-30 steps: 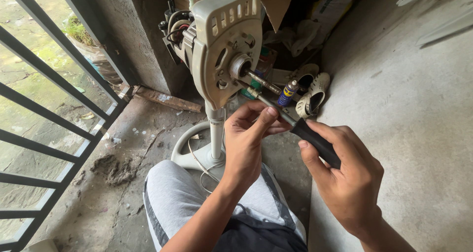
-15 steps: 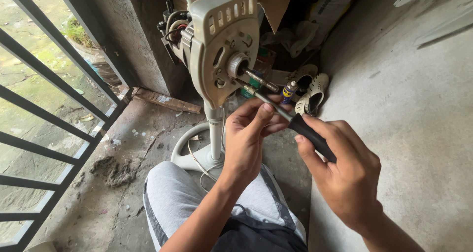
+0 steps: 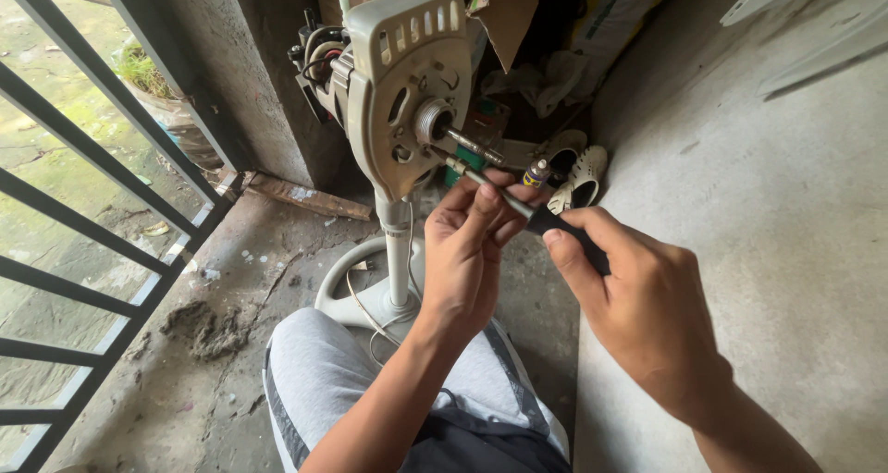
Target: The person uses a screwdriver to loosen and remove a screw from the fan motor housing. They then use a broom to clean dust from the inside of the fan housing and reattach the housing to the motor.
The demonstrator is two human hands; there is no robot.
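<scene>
Grey trouser knees [image 3: 324, 380] at bottom edge, below both hands. Right hand [image 3: 638, 307] grip closed around black screwdriver [image 3: 518, 205] handle, thumb along its top. Left hand [image 3: 467, 251] just left of it, fingers pinched shut on the metal shank ahead of the handle. Shank runs up-left from both grips; tip touches the front face of the fan motor [image 3: 407, 85], just below its shaft [image 3: 472, 145]. Motor housing beige, slotted on top, wiring exposed at its rear. Pole and round fan base [image 3: 356, 293] stand on the concrete floor [image 3: 795, 214] under the left hand. Past the grips: small bottle [image 3: 536, 172], 2 pale shoes [image 3: 578, 172]. Far left of the hands, metal gate [image 3: 83, 205].
</scene>
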